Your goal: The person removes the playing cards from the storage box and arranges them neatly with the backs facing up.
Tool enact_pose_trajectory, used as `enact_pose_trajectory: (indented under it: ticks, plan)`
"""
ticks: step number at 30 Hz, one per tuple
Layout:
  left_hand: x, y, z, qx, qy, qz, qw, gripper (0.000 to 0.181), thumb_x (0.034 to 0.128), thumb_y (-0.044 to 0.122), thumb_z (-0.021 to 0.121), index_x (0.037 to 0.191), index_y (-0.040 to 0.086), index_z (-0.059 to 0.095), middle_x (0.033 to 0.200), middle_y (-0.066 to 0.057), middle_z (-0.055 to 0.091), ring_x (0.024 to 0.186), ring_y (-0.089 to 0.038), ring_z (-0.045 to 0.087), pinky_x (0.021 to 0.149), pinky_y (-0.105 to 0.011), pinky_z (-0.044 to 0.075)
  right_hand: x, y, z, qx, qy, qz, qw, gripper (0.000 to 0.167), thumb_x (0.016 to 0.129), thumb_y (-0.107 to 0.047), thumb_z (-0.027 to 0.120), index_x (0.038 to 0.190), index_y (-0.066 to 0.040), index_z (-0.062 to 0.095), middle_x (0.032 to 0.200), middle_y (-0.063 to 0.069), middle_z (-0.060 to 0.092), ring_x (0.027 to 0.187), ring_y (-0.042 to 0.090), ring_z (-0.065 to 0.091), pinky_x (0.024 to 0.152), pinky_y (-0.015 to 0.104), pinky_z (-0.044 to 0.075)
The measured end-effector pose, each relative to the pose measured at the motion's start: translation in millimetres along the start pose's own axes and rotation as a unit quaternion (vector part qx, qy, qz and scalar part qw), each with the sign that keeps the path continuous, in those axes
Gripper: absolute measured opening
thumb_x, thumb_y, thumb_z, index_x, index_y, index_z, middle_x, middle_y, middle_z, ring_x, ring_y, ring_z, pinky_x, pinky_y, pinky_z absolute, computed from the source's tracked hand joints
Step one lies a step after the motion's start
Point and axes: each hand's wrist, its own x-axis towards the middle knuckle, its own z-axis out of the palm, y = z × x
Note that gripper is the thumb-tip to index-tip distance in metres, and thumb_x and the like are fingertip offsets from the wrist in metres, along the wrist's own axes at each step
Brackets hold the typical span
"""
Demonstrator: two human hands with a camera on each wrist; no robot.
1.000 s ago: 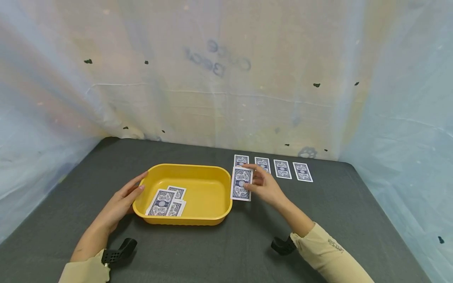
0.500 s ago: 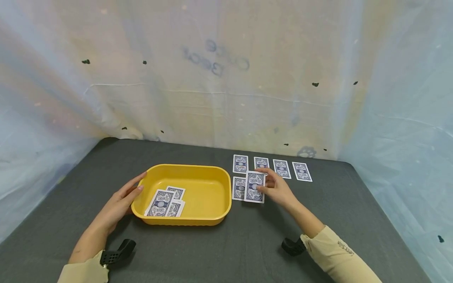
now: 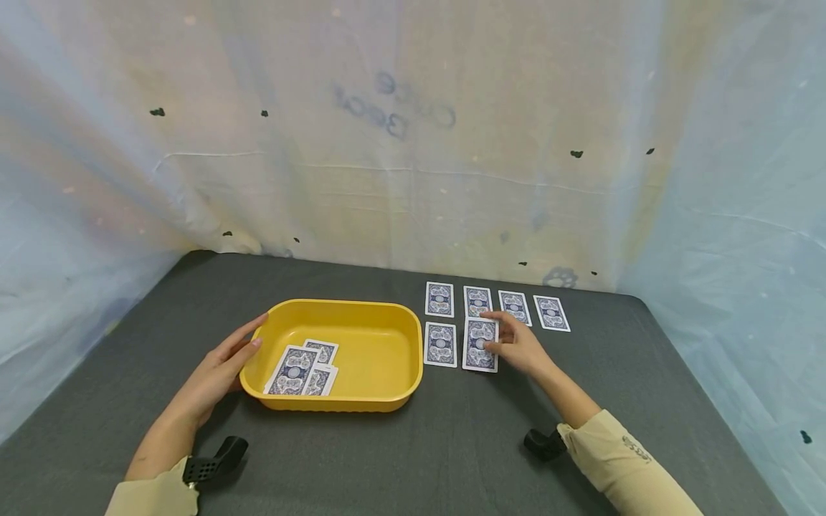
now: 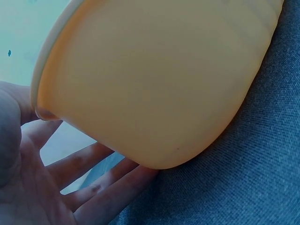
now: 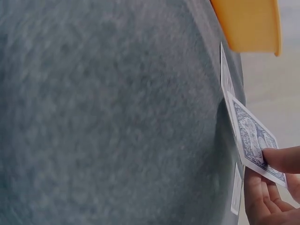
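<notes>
In the head view my right hand (image 3: 518, 347) pinches a face-down playing card (image 3: 478, 345) by its right edge, thumb on the patterned back. The right wrist view shows this card (image 5: 253, 136) tilted just over the cloth, with fingers underneath. A face-down card (image 3: 441, 345) lies to its left, and a second card (image 3: 477, 301) lies directly behind it. My left hand (image 3: 216, 369) rests against the left side of a yellow tray (image 3: 371, 403), its fingers fairly straight along the outside and the thumb at the rim. Several face-down cards (image 3: 293, 370) overlap inside the tray's left part.
Along the back of the dark cloth-covered table (image 3: 361, 466) runs a row of face-down cards, including a left card (image 3: 439, 299), a third card (image 3: 515, 308) and a right-end card (image 3: 551, 313). Pale sheeting (image 3: 413, 201) hangs behind the table and at both sides.
My right hand has moved right, leaving one card flat in the front row beside the tray and carrying another to that card's right. My left hand and the tray have stayed put.
</notes>
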Motion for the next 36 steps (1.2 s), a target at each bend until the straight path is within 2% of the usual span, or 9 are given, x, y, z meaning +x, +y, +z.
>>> enact_pose_trajectory:
  ticks: [4, 12, 18, 20, 23, 25, 27, 31, 36]
  plan:
    - [0.1, -0.4, 0.3, 0.000, 0.002, -0.001, 1.0000, 0.062, 0.1004, 0.050, 0.038, 0.155, 0.029, 0.016, 0.149, -0.025, 0.029, 0.117, -0.033, 0.049, 0.080, -0.034, 0.052, 1.7, 2.9, -1.2, -0.033, -0.002, 0.003, 0.9995, 0.054, 0.080, 0.004, 0.068, 0.131, 0.006, 0.050, 0.077, 0.008, 0.053, 0.065, 0.011, 0.051, 0.058, 0.024, 0.042]
    - [-0.2, -1.4, 1.1, 0.000, -0.001, -0.003, 1.0000, 0.063, 0.1007, 0.050, 0.038, 0.155, 0.028, 0.016, 0.149, -0.026, 0.029, 0.117, -0.033, 0.049, 0.080, -0.034, 0.052, 3.2, 5.5, -5.4, -0.101, -0.006, 0.008, 0.9949, 0.055, 0.079, -0.007, 0.074, 0.130, 0.001, 0.054, 0.074, 0.006, 0.047, 0.068, 0.015, 0.047, 0.058, 0.029, 0.039]
    - [0.1, -0.6, 0.5, 0.000, 0.000, -0.004, 1.0000, 0.063, 0.1003, 0.051, 0.038, 0.155, 0.028, 0.016, 0.149, -0.026, 0.030, 0.116, -0.033, 0.050, 0.081, -0.035, 0.053, 6.8, 21.3, -8.1, -0.122, -0.008, -0.035, 0.9919, 0.054, 0.076, -0.025, 0.079, 0.121, -0.001, 0.059, 0.079, 0.009, 0.055, 0.071, 0.018, 0.054, 0.060, 0.031, 0.043]
    - [0.3, -0.3, 0.6, 0.002, 0.002, -0.004, 1.0000, 0.063, 0.1002, 0.051, 0.038, 0.155, 0.028, 0.016, 0.149, -0.026, 0.030, 0.116, -0.034, 0.050, 0.081, -0.035, 0.053, 7.1, 22.6, -8.2, -0.128, -0.010, -0.033, 0.9911, 0.056, 0.076, -0.028, 0.079, 0.120, 0.000, 0.059, 0.081, 0.009, 0.056, 0.072, 0.019, 0.055, 0.061, 0.033, 0.044]
    - [0.5, 0.0, 0.8, 0.003, 0.004, -0.005, 1.0000, 0.064, 0.1000, 0.051, 0.038, 0.155, 0.028, 0.016, 0.149, -0.026, 0.030, 0.116, -0.035, 0.050, 0.082, -0.036, 0.053, 6.2, 16.9, -6.2, -0.151, -0.008, 0.002, 0.9886, 0.056, 0.078, -0.026, 0.079, 0.122, 0.000, 0.058, 0.087, 0.012, 0.059, 0.076, 0.022, 0.055, 0.064, 0.035, 0.045]
    - [0.5, 0.2, 1.1, 0.005, 0.004, -0.006, 1.0000, 0.064, 0.0999, 0.052, 0.038, 0.155, 0.028, 0.016, 0.149, -0.026, 0.030, 0.117, -0.035, 0.050, 0.081, -0.036, 0.053, 4.4, 8.4, -4.4, -0.169, -0.008, 0.040, 0.9848, 0.055, 0.078, -0.021, 0.079, 0.123, 0.002, 0.057, 0.093, 0.017, 0.060, 0.081, 0.026, 0.057, 0.069, 0.040, 0.047]
    - [0.6, 0.2, 1.0, 0.005, 0.005, -0.008, 0.9999, 0.064, 0.0997, 0.052, 0.038, 0.155, 0.028, 0.016, 0.149, -0.026, 0.030, 0.117, -0.036, 0.049, 0.082, -0.036, 0.053, 4.9, 6.5, -3.1, -0.181, -0.004, 0.054, 0.9820, 0.054, 0.078, -0.019, 0.079, 0.123, 0.002, 0.057, 0.099, 0.020, 0.061, 0.087, 0.029, 0.059, 0.074, 0.043, 0.049]
    - [0.7, 0.2, 1.0, 0.006, 0.006, -0.011, 0.9999, 0.064, 0.0995, 0.053, 0.038, 0.155, 0.029, 0.016, 0.150, -0.026, 0.029, 0.119, -0.037, 0.048, 0.083, -0.038, 0.053, 7.7, 8.5, -2.1, -0.192, 0.000, 0.052, 0.9800, 0.053, 0.077, -0.018, 0.078, 0.122, 0.003, 0.058, 0.105, 0.024, 0.062, 0.093, 0.035, 0.060, 0.079, 0.048, 0.049]
    - [1.0, 0.3, 1.0, 0.008, 0.007, -0.014, 0.9999, 0.065, 0.0994, 0.053, 0.039, 0.155, 0.028, 0.016, 0.149, -0.025, 0.030, 0.118, -0.036, 0.048, 0.083, -0.038, 0.053, 10.0, 9.6, -1.3, -0.196, 0.000, 0.048, 0.9794, 0.052, 0.076, -0.017, 0.078, 0.119, 0.005, 0.060, 0.110, 0.027, 0.062, 0.087, 0.031, 0.062, 0.074, 0.042, 0.049]
